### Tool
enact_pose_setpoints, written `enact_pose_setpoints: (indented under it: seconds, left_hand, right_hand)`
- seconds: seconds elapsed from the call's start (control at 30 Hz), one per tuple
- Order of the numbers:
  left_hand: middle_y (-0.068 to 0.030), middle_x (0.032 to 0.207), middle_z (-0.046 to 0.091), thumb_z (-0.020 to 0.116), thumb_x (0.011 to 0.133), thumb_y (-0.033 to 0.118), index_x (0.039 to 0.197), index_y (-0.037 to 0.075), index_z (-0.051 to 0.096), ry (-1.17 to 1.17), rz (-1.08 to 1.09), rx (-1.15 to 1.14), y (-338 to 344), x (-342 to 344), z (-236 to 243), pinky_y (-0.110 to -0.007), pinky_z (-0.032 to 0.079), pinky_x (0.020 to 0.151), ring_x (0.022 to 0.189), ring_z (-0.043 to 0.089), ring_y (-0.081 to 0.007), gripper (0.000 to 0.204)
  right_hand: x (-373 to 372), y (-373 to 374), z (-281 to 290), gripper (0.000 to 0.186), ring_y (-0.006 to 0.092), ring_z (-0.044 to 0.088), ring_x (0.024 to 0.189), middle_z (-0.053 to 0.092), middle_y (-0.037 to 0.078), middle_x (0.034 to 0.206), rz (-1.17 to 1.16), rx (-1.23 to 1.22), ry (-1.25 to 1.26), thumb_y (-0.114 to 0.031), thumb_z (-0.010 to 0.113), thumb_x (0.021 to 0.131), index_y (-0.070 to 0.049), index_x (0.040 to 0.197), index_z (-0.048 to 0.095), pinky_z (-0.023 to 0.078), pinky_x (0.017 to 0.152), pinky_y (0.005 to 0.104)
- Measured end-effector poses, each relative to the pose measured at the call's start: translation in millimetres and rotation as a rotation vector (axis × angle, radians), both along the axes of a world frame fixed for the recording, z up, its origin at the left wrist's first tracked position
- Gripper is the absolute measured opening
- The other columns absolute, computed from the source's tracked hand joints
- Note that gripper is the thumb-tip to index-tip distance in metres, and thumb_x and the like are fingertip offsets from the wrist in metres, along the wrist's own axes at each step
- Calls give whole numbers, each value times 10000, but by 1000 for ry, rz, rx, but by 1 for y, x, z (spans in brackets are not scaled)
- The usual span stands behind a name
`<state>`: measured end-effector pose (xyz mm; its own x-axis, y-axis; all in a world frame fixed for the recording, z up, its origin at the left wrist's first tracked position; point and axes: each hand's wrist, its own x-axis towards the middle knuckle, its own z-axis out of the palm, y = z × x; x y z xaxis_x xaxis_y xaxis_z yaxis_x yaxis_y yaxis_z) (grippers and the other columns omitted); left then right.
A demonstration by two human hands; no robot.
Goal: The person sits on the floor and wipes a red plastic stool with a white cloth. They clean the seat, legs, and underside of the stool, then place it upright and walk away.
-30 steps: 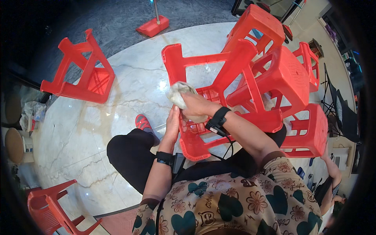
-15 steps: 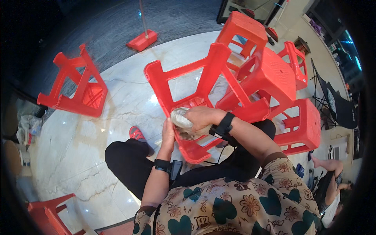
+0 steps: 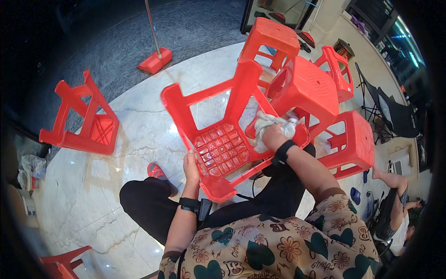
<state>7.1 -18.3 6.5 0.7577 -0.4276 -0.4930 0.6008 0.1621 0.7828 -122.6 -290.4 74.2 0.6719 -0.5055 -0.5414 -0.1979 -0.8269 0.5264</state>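
Observation:
A red plastic stool (image 3: 222, 151) lies upturned before me, its legs pointing up and the gridded underside of its seat showing. My left hand (image 3: 191, 168) grips its left side, the thumb on the edge and the other fingers mostly hidden behind the plastic. Bunched under my right hand (image 3: 275, 137) is a white cloth (image 3: 265, 122), pressed to the inner side of the stool's right-hand legs. The fingers of that hand are partly sunk in the cloth.
Several red stools (image 3: 311, 86) stand close together at the right. Another upturned stool (image 3: 100, 132) lies at the left, and part of one (image 3: 65, 260) shows lower left. A red dustpan (image 3: 155, 60) rests at the back. A folding chair (image 3: 392, 111) and a seated person (image 3: 395, 209) are far right.
My right hand has carried the cloth from the stool's left inner side across to its right side, uncovering the seat's underside. My left hand still holds the left edge.

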Motion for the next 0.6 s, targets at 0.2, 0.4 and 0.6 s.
enact_pose_setpoints:
  seconds: [0.2, 0.4, 0.6]
  left_hand:
    - [-39, 675, 464, 477, 967, 490, 1180, 42, 501, 12, -5, -11, 7, 3, 1, -292, 393, 347, 464, 444, -131, 497]
    - [-18, 694, 474, 473, 955, 516, 1257, 48, 495, 59, -28, -27, 12, 4, -8, -269, 408, 377, 527, 471, -111, 557]
    - [-19, 709, 484, 470, 949, 542, 1266, 56, 487, 51, -20, 8, 16, 6, -3, -267, 419, 397, 541, 481, -114, 580]
  right_hand:
    - [5, 16, 71, 396, 332, 652, 996, 699, 170, 964, 86, 417, -52, -240, 677, 677, -64, 1031, 695, 496, 864, 405]
    - [-10, 0, 171, 432, 343, 660, 881, 686, 187, 938, 83, 904, -470, -222, 697, 646, -49, 1039, 658, 520, 790, 406]
    - [-64, -50, 267, 492, 288, 655, 997, 688, 145, 1033, -172, 658, -1382, -129, 674, 693, -66, 1178, 622, 492, 909, 372]
